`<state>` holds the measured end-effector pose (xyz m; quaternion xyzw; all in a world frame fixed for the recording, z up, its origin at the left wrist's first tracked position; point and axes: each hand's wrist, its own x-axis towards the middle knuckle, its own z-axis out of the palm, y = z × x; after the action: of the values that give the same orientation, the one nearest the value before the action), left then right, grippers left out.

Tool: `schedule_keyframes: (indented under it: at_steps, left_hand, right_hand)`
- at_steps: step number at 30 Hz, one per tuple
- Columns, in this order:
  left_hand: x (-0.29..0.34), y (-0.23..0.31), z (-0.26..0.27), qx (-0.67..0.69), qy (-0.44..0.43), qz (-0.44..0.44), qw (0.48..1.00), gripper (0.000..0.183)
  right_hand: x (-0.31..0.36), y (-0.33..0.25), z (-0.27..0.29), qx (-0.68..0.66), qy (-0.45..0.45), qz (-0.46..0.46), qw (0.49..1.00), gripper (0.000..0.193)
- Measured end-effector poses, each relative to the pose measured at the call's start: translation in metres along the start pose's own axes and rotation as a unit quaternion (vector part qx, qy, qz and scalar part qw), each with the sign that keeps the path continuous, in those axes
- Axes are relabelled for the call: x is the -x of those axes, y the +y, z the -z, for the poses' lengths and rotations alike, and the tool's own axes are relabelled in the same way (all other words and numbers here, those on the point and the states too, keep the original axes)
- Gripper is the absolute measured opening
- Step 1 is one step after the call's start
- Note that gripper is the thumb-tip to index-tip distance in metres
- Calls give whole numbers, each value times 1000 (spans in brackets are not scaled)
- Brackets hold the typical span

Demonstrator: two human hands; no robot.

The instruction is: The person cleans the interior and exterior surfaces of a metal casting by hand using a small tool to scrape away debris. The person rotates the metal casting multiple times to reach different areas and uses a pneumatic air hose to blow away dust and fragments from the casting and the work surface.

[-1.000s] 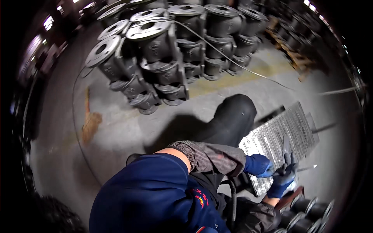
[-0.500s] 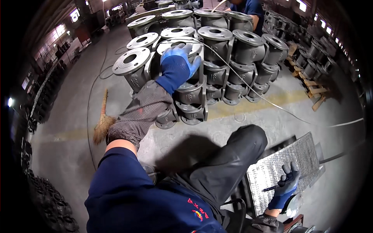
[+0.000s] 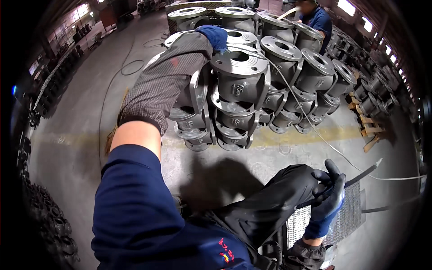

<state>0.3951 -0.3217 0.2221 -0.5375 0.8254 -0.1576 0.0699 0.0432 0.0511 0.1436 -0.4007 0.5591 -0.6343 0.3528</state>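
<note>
Left hand [image 3: 215,38] over the stacked castings [image 3: 279,58], dark rod [image 3: 360,176] in the right hand [image 3: 330,193]

The right hand's grip is closed on the dark rod, which lies slantwise across the palm while some fingers stand out from it. The rod's pale tip [image 3: 379,162] points up and away, touching no casting. The left hand reaches in among the flange tops; its fingers are out of sight, so whether that grip is open or closed cannot be told, nor whether it touches metal.

The front casting [image 3: 238,80] stands upright just beside it, flange uppermost, on top of a pile several tiers high. That stacking looks done: every casting in clear view rests in its pile, none lifted. No visible mark sorts handled pieces from unhandled ones, so how much is left cannot be judged.

A pale cable [image 3: 400,179] runs over the castings and down toward the right. The checked sleeve [image 3: 166,72] covers several castings and much of the broom [image 3: 109,140]. Below the right hand, the ribbed metal panel [image 3: 348,218] is partly blocked by hand and leg. Beyond the stack, a co-worker [image 3: 320,20] is cut off by the castings, their hands unseen. The outer rim fades into black.
</note>
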Motion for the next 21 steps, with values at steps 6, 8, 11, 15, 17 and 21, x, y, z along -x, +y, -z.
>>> schedule_keyframes:
  at_steps: [6, 8, 11, 15, 17, 21]
  left_hand:
    - [-7, -10, -18, 94, -79, -20, 992, 25]
    - [24, 9, 0, 309, -96, 119, 939, 26]
    - [14, -18, -22, 90, 4, 111, 990, 26]
    - [29, -58, -12, 95, 25, 195, 976, 21]
    - [48, -74, -9, -2, 74, 217, 973, 21]
    - [78, -138, -23, 231, 186, 340, 892, 27]
  right_hand:
    - [-14, 26, -22, -38, 8, -32, 999, 58]
    - [-15, 24, -18, -35, -11, -38, 999, 60]
    - [-12, 20, -23, -26, -15, -41, 999, 61]
    - [-7, 7, -25, 63, -12, -12, 998, 56]
    - [-8, 2, -27, 90, -34, 14, 995, 55]
    - [-18, -10, -59, 68, -114, 39, 990, 52]
